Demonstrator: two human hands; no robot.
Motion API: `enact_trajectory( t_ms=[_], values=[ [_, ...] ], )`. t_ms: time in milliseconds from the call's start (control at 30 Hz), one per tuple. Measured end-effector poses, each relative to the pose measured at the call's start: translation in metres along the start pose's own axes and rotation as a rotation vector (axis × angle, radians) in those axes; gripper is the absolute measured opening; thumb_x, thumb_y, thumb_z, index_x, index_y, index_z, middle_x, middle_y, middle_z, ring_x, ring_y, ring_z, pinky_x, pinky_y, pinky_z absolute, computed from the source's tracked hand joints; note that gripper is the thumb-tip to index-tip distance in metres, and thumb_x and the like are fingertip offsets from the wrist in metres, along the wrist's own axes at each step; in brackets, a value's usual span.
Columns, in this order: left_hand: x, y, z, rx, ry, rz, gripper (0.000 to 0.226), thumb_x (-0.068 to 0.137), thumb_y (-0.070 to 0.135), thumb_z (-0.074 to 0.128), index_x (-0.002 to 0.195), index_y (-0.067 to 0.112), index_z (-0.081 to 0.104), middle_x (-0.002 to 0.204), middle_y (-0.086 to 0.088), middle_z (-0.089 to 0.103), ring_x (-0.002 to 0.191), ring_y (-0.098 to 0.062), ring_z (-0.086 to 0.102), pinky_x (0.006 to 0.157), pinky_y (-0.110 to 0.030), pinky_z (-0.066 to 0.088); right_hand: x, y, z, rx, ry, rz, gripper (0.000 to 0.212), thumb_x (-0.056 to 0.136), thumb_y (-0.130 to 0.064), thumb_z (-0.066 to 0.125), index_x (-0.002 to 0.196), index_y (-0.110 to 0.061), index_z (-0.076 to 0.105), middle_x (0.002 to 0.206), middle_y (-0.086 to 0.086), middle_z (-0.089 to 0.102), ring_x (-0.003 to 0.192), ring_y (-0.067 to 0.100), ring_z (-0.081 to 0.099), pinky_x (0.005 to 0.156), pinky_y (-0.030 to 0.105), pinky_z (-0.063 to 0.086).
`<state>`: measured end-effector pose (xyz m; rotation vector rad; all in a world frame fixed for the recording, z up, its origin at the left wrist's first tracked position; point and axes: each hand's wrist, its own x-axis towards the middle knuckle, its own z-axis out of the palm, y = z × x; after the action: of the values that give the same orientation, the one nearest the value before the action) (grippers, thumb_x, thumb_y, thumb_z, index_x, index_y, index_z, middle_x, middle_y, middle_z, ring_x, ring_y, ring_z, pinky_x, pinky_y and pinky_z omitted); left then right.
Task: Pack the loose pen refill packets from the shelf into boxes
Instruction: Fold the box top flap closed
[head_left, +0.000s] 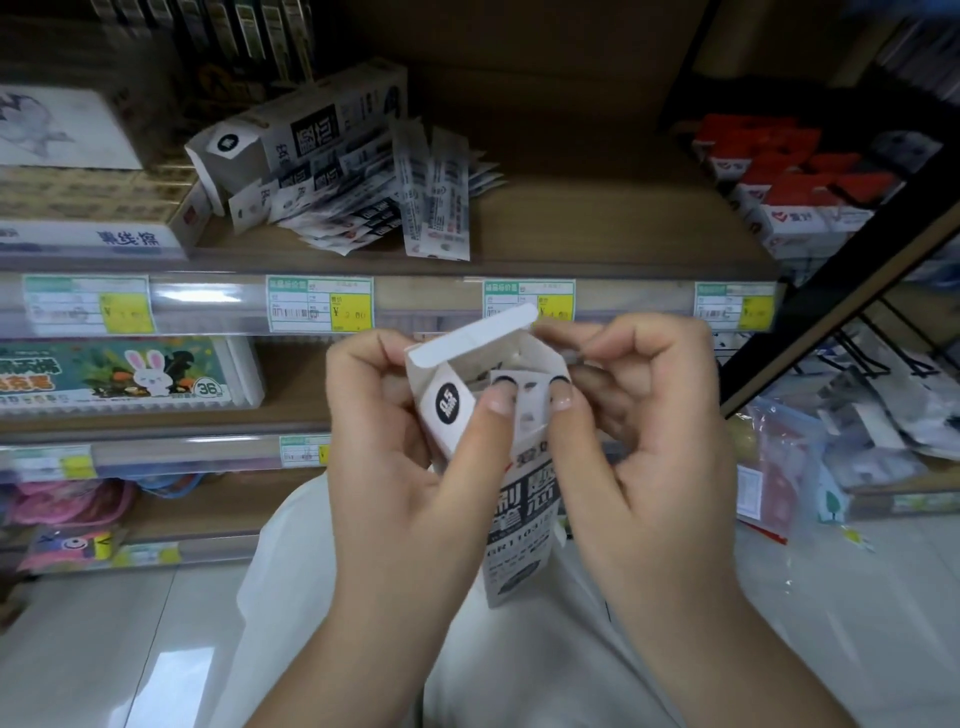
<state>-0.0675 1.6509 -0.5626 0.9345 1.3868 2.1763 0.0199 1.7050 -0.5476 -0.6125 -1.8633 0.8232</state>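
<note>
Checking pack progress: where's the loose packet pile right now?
In the head view, the loose refill packets lie upper centre on the top shelf, beside an opened box on its side, above the box in both hands.

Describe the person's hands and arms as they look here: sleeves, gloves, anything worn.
Both the left hand and the right hand are bare, with no gloves, and no rings or watch show. The forearms are uncovered down to the frame's edge, no sleeves visible. Fingernails are short and unpainted.
</note>
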Motion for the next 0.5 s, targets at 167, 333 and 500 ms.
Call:
enact_trajectory(
  t_ms=[167,333,500],
  values=[
    [-0.004,0.0,0.004,-0.006,0.007,0.01,0.02,0.074,0.029,0.049,0.092,0.037,0.049,0.075,0.015,0.059,0.065,-0.005,0.052,0.06,-0.016,0.042,0.004,-0.011,-0.012,-0.453,0.016,-0.168,0.018,0.077,0.004,0.059,0.085,-0.011,0.066,0.131,0.01,0.053,0.114,0.021,0.056,0.092,0.027,0.045],
    [-0.01,0.002,0.004,0.138,-0.028,0.049,0.023,0.078,0.029,0.043,0.1,0.031,0.047,0.084,0.018,0.06,0.072,0.0,0.054,0.065,-0.015,0.042,0.019,-0.028,-0.023,-0.707,-0.145,-0.055,0.016,0.075,-0.016,0.059,0.083,-0.017,0.073,0.122,0.005,0.062,0.108,0.03,0.06,0.074,0.045,0.053],
    [-0.013,0.003,0.007,0.19,-0.019,0.017,0.028,0.073,0.034,0.04,0.097,0.044,0.049,0.081,0.017,0.062,0.063,-0.014,0.054,0.055,-0.027,0.041,0.046,-0.051,-0.03,-0.846,-0.532,0.145,0.017,0.088,-0.027,0.057,0.094,-0.027,0.073,0.133,-0.012,0.05,0.125,0.018,0.042,0.094,0.039,0.043]
  ],
)
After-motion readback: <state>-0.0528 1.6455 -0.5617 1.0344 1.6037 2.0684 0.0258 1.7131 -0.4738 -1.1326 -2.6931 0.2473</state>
